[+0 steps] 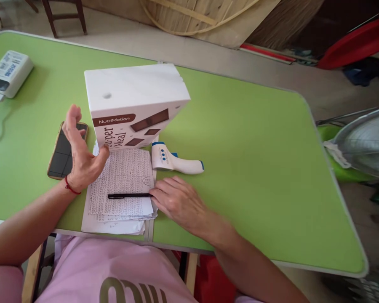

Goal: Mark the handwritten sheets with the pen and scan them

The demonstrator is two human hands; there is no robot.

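Note:
My left hand [85, 153] is raised beside the lower left of a white NutriMotion box [135, 90], its thumb and fingers spread apart. Nothing is held in it; its thumb overlaps the box's front in view, and I cannot tell if they touch. A black pen [126, 196] lies across a stack of handwritten papers [123, 172]. At the pen's right end, my right hand [177, 200] grips it with curled fingers, resting low over the paper's edge and the table. Just beyond that hand lies a white and blue infrared thermometer [177, 162].
A smartphone [63, 153] lies left of the papers, partly behind my left hand. Farther left, a white power bank [11, 73] has a cable plugged in. The green table [255, 168] has a seam near the papers. A fan [366, 143] stands past its right edge.

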